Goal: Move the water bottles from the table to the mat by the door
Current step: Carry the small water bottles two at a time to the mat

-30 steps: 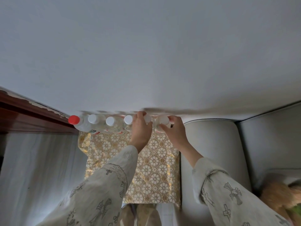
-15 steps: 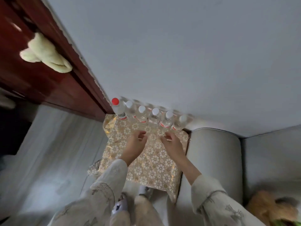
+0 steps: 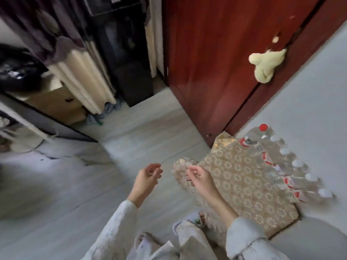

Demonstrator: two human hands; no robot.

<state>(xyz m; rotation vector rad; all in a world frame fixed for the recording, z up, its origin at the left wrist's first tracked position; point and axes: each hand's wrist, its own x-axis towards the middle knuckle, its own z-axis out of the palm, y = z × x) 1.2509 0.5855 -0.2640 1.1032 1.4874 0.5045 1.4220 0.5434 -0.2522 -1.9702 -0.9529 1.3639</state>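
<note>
Several clear water bottles point(image 3: 285, 166) stand in a row along the white wall at the far edge of the gold floral mat point(image 3: 242, 182). One bottle point(image 3: 257, 134), nearest the door, has a red cap; the others have white caps. My left hand point(image 3: 145, 180) hangs over the bare floor, left of the mat, fingers loosely curled and empty. My right hand point(image 3: 200, 177) hovers over the mat's left corner, also empty, fingers half curled. Both hands are well apart from the bottles.
A dark red wooden door point(image 3: 216, 62) stands just beyond the mat, with a pale yellow cloth point(image 3: 266, 66) on its handle. A grey sofa arm point(image 3: 309, 239) lies at lower right. Cardboard boxes point(image 3: 56, 104) and hanging clothes point(image 3: 56, 25) fill the far left. My slippered feet point(image 3: 187, 222) stand below.
Both hands let go of the last bottles in the row and drew back from the wall. The view swung left, toward the door and open floor.
</note>
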